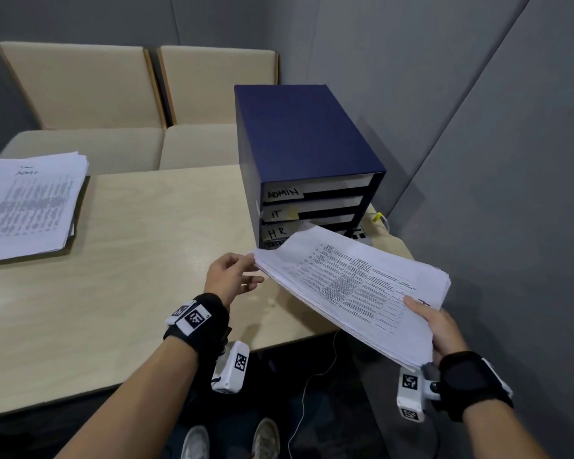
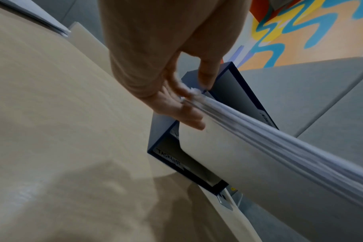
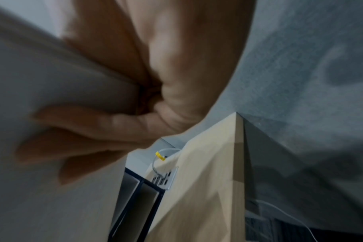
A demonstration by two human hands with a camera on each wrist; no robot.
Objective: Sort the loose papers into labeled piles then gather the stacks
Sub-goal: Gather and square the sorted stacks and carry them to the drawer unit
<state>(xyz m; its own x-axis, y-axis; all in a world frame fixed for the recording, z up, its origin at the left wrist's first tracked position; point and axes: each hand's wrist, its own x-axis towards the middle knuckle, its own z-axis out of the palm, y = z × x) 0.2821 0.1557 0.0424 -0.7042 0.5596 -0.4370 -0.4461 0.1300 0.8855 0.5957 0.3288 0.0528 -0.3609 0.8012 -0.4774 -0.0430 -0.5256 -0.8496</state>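
Note:
A thick stack of printed papers (image 1: 355, 286) hangs tilted over the table's right corner. My right hand (image 1: 424, 319) grips its near right corner, thumb on top and fingers underneath (image 3: 83, 131). At the stack's far left corner (image 2: 259, 134), my left hand (image 1: 251, 266) pinches lightly, thumb above and fingers below. The stack's far edge reaches the front of a dark blue drawer organizer (image 1: 305, 140) labelled ADMIN, IT, HR and TASKLIST (image 2: 170, 157), level with the lower slots. A second pile of papers (image 1: 27, 203), headed ADMIN, lies at the table's left.
The organizer stands at the back right of a light wood table (image 1: 130, 260), against a grey wall panel (image 1: 478, 127). Beside it are a socket plate (image 3: 166, 178) and a cable with a yellow tag (image 1: 376, 217). Beige seats (image 1: 90, 87) stand behind the table.

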